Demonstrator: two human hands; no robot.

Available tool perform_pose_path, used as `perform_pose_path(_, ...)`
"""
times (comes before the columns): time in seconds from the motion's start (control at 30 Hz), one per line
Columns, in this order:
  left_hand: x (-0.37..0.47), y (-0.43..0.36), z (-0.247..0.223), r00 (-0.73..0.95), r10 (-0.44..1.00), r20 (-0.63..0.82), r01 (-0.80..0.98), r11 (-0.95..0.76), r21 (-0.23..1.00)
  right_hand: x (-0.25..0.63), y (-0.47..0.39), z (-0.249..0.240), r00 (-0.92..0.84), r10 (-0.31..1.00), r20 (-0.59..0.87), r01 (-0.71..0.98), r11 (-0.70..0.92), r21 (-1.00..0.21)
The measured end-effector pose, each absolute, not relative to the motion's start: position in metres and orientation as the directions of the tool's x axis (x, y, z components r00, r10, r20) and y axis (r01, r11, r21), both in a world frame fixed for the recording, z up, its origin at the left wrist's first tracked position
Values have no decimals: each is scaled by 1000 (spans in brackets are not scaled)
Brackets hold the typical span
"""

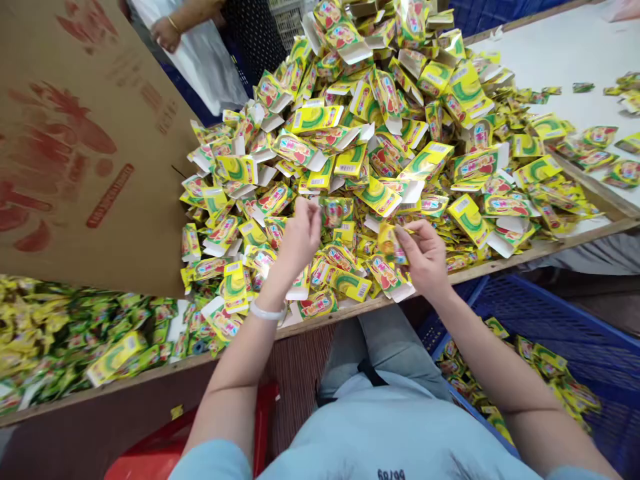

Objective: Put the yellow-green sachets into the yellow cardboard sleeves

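Note:
Over the table's front part, my left hand point(304, 230) pinches the end of a small green packet point(336, 211) that points to the right. My right hand point(424, 257) has its thumb and fingers closed on a small yellow packet point(391, 243). The two hands are apart, both above a large heap of yellow and green cartons point(350, 160). Many cartons in the heap have white flaps standing open. A yellow and green carton point(390, 275) lies just below my right hand.
A big brown cardboard box point(85, 147) stands at the left. Small packets point(110, 333) lie along the table's left part. A blue crate point(560, 333) with packets is at the lower right, a red stool point(155, 447) at the lower left. Another person's hand point(167, 33) shows at the top.

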State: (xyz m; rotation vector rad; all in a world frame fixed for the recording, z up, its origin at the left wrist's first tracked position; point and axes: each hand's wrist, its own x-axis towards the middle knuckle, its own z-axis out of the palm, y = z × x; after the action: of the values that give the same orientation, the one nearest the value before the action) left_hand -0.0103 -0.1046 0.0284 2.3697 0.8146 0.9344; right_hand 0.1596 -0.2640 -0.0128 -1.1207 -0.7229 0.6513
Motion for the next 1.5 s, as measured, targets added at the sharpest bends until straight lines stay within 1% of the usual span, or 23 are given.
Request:
perform_pose_path(0.07,-4,-140,23,594,697,402,206,-615,761,144,-253,-7,578,776,253,-58,348,-936)
perform_pose_path(0.13,2,-169,15,549,776,309,64,-408,911,137,-247,-7,546,781,302,20,348,-937)
perform_pose_path(0.17,5,-179,12,527,813,248,-3,-290,957,136,-245,-8,521,793,317,60,336,-940)
perform_pose_path(0.23,9,-192,6,507,851,134,-100,-96,990,138,-246,-12,472,817,330,128,307,-943)
perform_pose_path(0.3,13,-195,0,529,846,70,-139,5,990,142,-248,-16,443,841,312,158,269,-950)
perform_pose_path(0.4,15,-191,-9,582,813,27,-128,59,990,149,-253,-20,438,863,252,204,177,-963)
perform_pose_path(0.5,11,-187,-12,657,754,-27,-49,78,996,163,-263,-18,451,845,287,382,108,-918)
perform_pose_path(0.57,9,-186,-8,725,687,-42,42,16,999,177,-270,-12,340,883,324,476,135,-869)
perform_pose_path(0.63,11,-186,0,795,607,-17,122,-133,984,192,-276,-1,102,953,285,520,193,-832)
perform_pose_path(0.7,17,-186,7,849,527,33,166,-325,931,204,-280,9,-109,977,182,564,212,-798)
perform_pose_path(0.77,25,-187,13,875,480,66,209,-496,843,214,-285,15,-147,983,108,610,176,-773)
perform_pose_path(0.83,31,-187,16,878,472,76,278,-633,722,225,-296,13,-32,995,94,595,94,-798)
perform_pose_path(0.9,34,-187,15,909,410,72,304,-771,559,239,-312,2,189,977,98,490,-7,-872)
perform_pose_path(1.0,44,-189,6,988,153,28,141,-957,253,257,-337,-23,548,834,68,195,-49,-980)
perform_pose_path(1.07,55,-190,-2,999,18,-42,22,-996,81,261,-348,-39,664,747,17,24,2,-1000)
perform_pose_path(1.1,61,-189,-6,997,-5,-76,-3,-1000,24,261,-352,-45,688,725,-5,-36,27,-999)
perform_pose_path(1.17,70,-182,-11,994,-7,-107,-8,-1000,-15,254,-356,-52,705,709,-31,-112,68,-991)
perform_pose_path(1.23,70,-172,-13,998,-1,-55,3,-998,69,245,-357,-51,709,705,-29,-149,110,-983)
perform_pose_path(1.27,67,-168,-13,1000,11,-4,12,-985,171,240,-358,-48,706,708,-15,-153,132,-979)
perform_pose_path(1.33,56,-163,-12,991,99,92,43,-877,479,231,-357,-37,687,726,31,-134,168,-977)
perform_pose_path(1.4,44,-167,-11,963,259,81,95,-602,793,222,-354,-22,646,757,101,-74,194,-978)
perform_pose_path(1.43,39,-173,-10,948,316,28,118,-434,893,216,-351,-14,617,773,147,-27,208,-978)
perform_pose_path(1.5,33,-188,-7,938,331,-102,158,-146,977,206,-342,1,557,784,273,116,251,-961)
